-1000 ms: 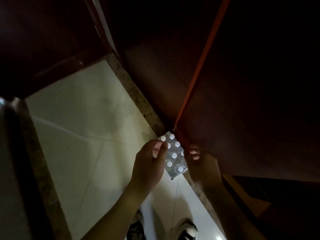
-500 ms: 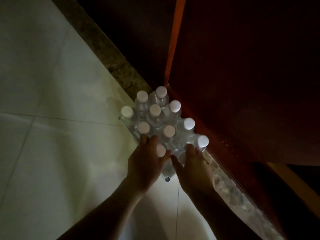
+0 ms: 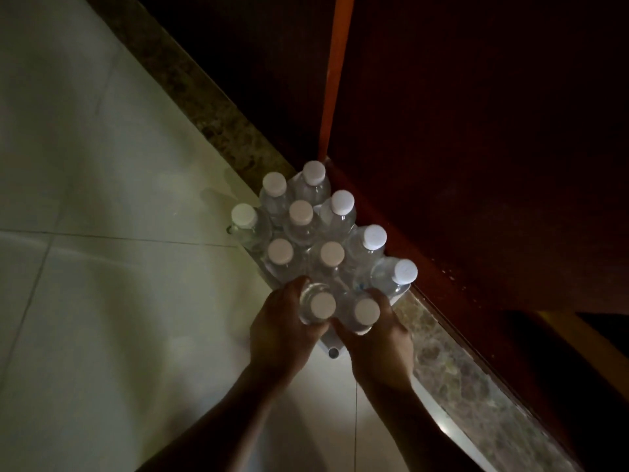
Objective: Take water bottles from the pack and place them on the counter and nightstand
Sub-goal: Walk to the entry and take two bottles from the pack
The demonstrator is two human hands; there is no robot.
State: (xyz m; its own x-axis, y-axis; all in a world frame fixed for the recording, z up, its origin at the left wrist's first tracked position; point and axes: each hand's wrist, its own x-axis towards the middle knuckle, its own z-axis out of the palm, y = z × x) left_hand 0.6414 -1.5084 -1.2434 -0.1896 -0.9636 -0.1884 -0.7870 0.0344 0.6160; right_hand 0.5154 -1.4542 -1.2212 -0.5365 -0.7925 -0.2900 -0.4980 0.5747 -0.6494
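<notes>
A pack of clear water bottles [image 3: 301, 216] with white caps stands on the pale tiled floor, pushed against dark wooden furniture. My left hand [image 3: 277, 330] wraps around one bottle [image 3: 321, 305] at the pack's near end. My right hand [image 3: 377, 342] grips the bottle beside it [image 3: 366, 311]. Both held bottles stand upright, caps up, raised a little above the others. Several more bottles remain behind them in the pack. The room is dim.
Dark red-brown wooden furniture [image 3: 476, 148] with an orange edge strip [image 3: 335, 73] fills the right and top. A speckled stone border [image 3: 211, 110] runs diagonally along its base. The pale floor tiles [image 3: 102, 267] spread to the left.
The view has dropped much closer to the pack. My hands went from resting on the near caps to each closing around a bottle.
</notes>
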